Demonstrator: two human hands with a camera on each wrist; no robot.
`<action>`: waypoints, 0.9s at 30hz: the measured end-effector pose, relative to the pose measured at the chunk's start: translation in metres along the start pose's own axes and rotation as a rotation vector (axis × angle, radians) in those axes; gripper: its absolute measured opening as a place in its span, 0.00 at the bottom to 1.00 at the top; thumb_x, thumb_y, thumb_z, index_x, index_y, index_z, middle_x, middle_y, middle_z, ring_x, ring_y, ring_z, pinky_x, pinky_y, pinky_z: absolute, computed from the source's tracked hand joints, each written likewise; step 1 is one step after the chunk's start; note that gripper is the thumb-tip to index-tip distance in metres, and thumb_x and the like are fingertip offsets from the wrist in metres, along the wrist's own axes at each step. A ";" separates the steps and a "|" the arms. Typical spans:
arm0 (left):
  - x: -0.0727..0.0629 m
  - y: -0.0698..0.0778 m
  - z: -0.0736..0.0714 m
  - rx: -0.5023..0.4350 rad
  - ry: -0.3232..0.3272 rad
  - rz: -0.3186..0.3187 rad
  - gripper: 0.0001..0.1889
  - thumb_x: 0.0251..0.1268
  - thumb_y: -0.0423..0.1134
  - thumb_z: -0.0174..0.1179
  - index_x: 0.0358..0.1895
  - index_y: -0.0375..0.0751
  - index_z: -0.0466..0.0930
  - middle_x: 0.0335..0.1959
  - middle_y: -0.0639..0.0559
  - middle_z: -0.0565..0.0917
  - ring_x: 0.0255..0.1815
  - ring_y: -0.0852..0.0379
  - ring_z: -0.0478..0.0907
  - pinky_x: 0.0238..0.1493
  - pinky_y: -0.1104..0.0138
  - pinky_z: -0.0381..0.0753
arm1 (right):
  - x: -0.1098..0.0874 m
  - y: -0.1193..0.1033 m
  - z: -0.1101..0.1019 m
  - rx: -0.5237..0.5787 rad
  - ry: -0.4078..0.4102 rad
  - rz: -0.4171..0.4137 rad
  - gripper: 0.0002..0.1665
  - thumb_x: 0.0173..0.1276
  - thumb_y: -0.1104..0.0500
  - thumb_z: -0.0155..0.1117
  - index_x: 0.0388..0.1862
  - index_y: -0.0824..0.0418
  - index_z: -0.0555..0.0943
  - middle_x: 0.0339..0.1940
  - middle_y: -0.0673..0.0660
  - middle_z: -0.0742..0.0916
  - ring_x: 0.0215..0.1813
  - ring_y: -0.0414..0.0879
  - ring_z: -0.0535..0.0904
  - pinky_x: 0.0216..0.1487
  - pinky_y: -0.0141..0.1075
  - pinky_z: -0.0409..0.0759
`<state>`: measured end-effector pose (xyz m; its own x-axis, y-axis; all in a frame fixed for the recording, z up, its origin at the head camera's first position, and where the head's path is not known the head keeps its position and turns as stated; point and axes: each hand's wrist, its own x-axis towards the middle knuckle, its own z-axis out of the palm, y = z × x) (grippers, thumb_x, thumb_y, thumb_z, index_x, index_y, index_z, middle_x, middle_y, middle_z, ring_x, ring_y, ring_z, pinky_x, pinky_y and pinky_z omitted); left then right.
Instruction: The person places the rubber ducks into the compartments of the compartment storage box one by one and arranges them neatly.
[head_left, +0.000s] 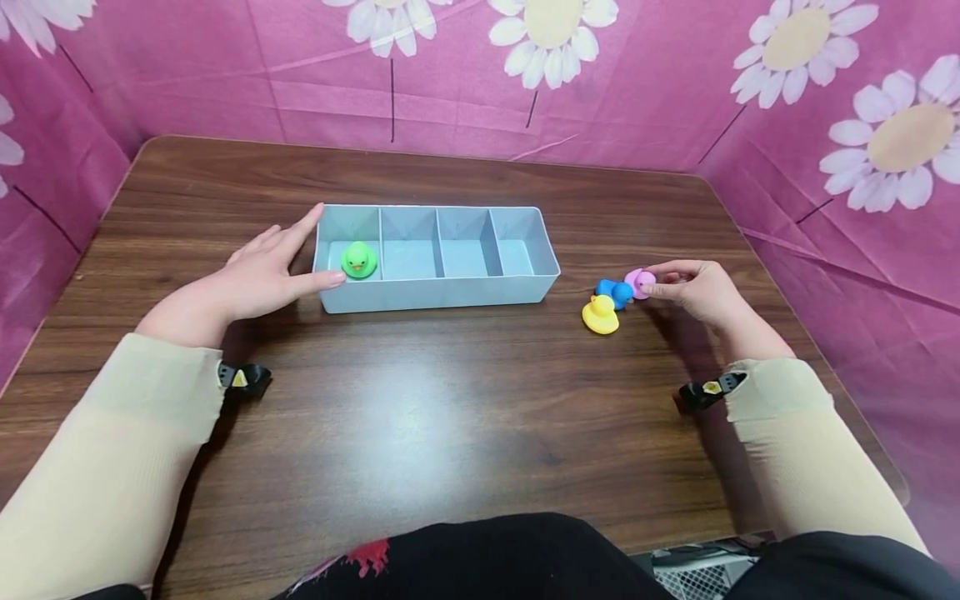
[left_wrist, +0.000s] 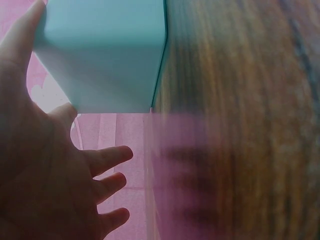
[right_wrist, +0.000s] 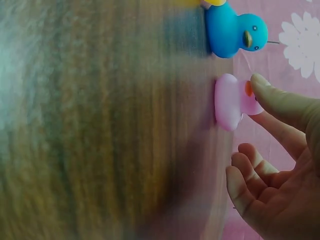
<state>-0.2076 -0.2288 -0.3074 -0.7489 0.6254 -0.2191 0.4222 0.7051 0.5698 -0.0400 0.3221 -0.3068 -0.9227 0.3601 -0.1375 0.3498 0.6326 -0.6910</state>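
right fingers [head_left: 678, 267] pinch pink duck [head_left: 636, 280]; left fingers [head_left: 306, 226] touch divided tray [head_left: 442, 294]

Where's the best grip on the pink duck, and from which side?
Pinch the pink duck by its head, between thumb and finger, from the right, where the right hand is. It sits upright, its rounded head narrower than its body; the blue duck is close on its left, so the right looks freer.
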 end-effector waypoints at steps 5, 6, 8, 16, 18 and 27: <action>0.000 -0.001 0.000 0.003 0.000 -0.002 0.50 0.67 0.69 0.51 0.78 0.66 0.23 0.81 0.51 0.37 0.77 0.32 0.32 0.69 0.35 0.31 | 0.001 0.000 0.001 -0.010 0.001 0.000 0.32 0.58 0.51 0.78 0.56 0.68 0.82 0.35 0.43 0.83 0.38 0.37 0.73 0.33 0.29 0.77; 0.000 -0.001 0.000 0.003 0.000 -0.002 0.50 0.67 0.69 0.50 0.78 0.66 0.23 0.81 0.51 0.37 0.77 0.32 0.32 0.69 0.35 0.31 | 0.001 0.000 0.001 -0.010 0.003 -0.002 0.32 0.58 0.51 0.78 0.56 0.68 0.83 0.34 0.43 0.83 0.38 0.37 0.73 0.33 0.29 0.77; 0.000 -0.001 0.000 0.003 -0.001 -0.003 0.50 0.67 0.69 0.50 0.78 0.66 0.23 0.81 0.51 0.37 0.77 0.33 0.32 0.69 0.35 0.31 | 0.000 0.000 0.001 -0.007 0.005 -0.005 0.31 0.58 0.51 0.78 0.55 0.69 0.83 0.33 0.42 0.84 0.37 0.36 0.74 0.33 0.29 0.77; 0.000 -0.001 0.000 0.002 0.001 -0.003 0.51 0.66 0.70 0.51 0.78 0.66 0.23 0.81 0.51 0.38 0.78 0.34 0.31 0.70 0.36 0.31 | 0.000 -0.006 -0.006 0.042 0.006 0.042 0.31 0.58 0.46 0.77 0.56 0.62 0.85 0.33 0.40 0.87 0.40 0.36 0.77 0.37 0.30 0.76; 0.000 -0.001 0.001 0.001 0.002 -0.003 0.51 0.66 0.70 0.51 0.78 0.66 0.23 0.81 0.51 0.38 0.78 0.34 0.31 0.69 0.36 0.31 | 0.001 -0.009 -0.010 0.006 0.015 0.026 0.31 0.58 0.45 0.77 0.56 0.61 0.85 0.33 0.39 0.86 0.41 0.37 0.75 0.37 0.30 0.75; 0.000 -0.001 0.000 0.000 -0.005 -0.004 0.51 0.66 0.71 0.50 0.77 0.68 0.22 0.81 0.50 0.38 0.78 0.34 0.31 0.69 0.35 0.30 | 0.001 -0.026 -0.016 0.032 0.012 -0.015 0.16 0.60 0.50 0.77 0.47 0.51 0.90 0.29 0.41 0.83 0.28 0.36 0.73 0.23 0.32 0.70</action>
<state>-0.2077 -0.2290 -0.3081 -0.7482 0.6241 -0.2250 0.4192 0.7076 0.5688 -0.0475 0.3172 -0.2774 -0.9260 0.3586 -0.1184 0.3299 0.6158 -0.7155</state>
